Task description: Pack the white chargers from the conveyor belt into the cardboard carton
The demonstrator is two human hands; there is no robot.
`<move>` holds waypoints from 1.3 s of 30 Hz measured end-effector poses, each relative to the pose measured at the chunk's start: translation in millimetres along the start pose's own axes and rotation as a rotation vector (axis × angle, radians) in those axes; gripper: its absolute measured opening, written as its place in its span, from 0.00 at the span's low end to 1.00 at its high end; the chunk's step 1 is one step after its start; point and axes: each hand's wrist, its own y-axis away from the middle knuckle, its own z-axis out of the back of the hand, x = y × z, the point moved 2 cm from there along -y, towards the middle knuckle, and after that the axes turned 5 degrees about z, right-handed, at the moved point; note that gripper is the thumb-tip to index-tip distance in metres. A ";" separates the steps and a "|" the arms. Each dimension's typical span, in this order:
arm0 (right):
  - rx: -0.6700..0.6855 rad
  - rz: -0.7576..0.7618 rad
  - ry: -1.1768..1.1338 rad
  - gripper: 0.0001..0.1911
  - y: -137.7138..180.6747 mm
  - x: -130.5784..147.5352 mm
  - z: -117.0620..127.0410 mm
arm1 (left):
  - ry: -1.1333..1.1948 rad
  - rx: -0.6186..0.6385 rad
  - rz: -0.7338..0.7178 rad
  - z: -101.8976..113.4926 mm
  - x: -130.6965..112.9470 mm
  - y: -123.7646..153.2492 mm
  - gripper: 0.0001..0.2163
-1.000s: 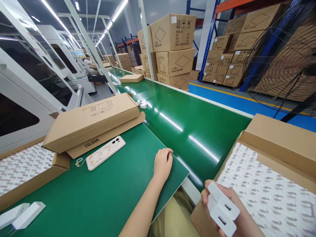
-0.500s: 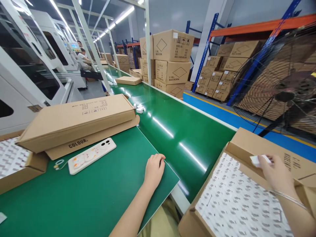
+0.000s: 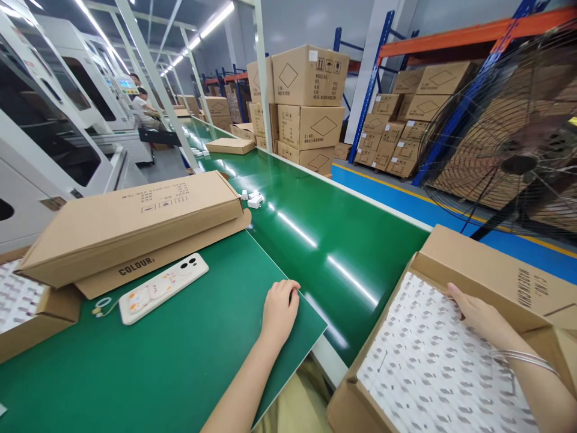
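My right hand (image 3: 480, 316) lies palm down, fingers stretched out and clasping nothing I can see. It rests on the packed layer of white pieces (image 3: 419, 373) inside an open carton (image 3: 487, 270), fingertips just short of the far flap. A thin bracelet (image 3: 523, 358) sits behind that grip; I judge it could snag a piece and drag the rows crooked. My left hand (image 3: 279, 307), loosely curled and empty, rests at the green counter (image 3: 180, 361) edge. Left of it lies a phone (image 3: 162, 288), then flat boxes (image 3: 130, 225). Beyond both grips runs a glossy conveyor belt (image 3: 342, 240); a nudged carton might slide onto it.
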 end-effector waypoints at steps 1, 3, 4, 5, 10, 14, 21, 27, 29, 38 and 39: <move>0.038 -0.008 -0.013 0.33 -2.7 -2.2 -2.4 | -0.001 0.002 0.000 0.1 -0.2 0.3 0.09; 0.088 -0.025 -0.036 0.34 -6.0 -4.2 -5.2 | -0.008 0.003 -0.004 -0.2 -0.2 0.7 0.08; 0.095 -0.033 -0.043 0.34 -6.5 -4.2 -5.7 | -0.012 0.001 -0.009 -0.6 -0.1 0.8 0.08; 0.096 -0.043 -0.048 0.34 -6.3 -3.9 -5.8 | -0.017 -0.002 -0.016 -1.0 0.2 0.8 0.08; 0.079 -0.060 -0.075 0.34 -1.6 0.0 -7.7 | -0.029 -0.011 -0.034 -2.8 1.6 0.2 0.08; 0.057 0.030 -0.137 0.30 1.7 5.7 -9.0 | -0.032 -0.010 -0.029 -2.6 1.8 -0.4 0.09; 0.010 0.254 -0.124 0.25 11.3 26.2 -4.2 | -0.034 0.002 -0.027 -1.8 1.1 -0.2 0.08; -0.147 0.431 -0.009 0.25 16.9 40.0 1.9 | -0.025 0.010 -0.023 -2.1 1.5 0.2 0.09; -0.168 0.458 0.012 0.24 18.9 43.0 3.0 | -0.024 0.011 -0.026 -2.2 1.5 0.1 0.09; -0.124 0.380 0.080 0.24 22.6 45.2 -2.2 | -0.025 0.007 -0.030 -1.4 -0.8 0.7 0.09; -0.115 0.371 0.086 0.24 22.5 44.1 -3.0 | -0.026 0.006 -0.030 -1.2 -1.0 0.8 0.09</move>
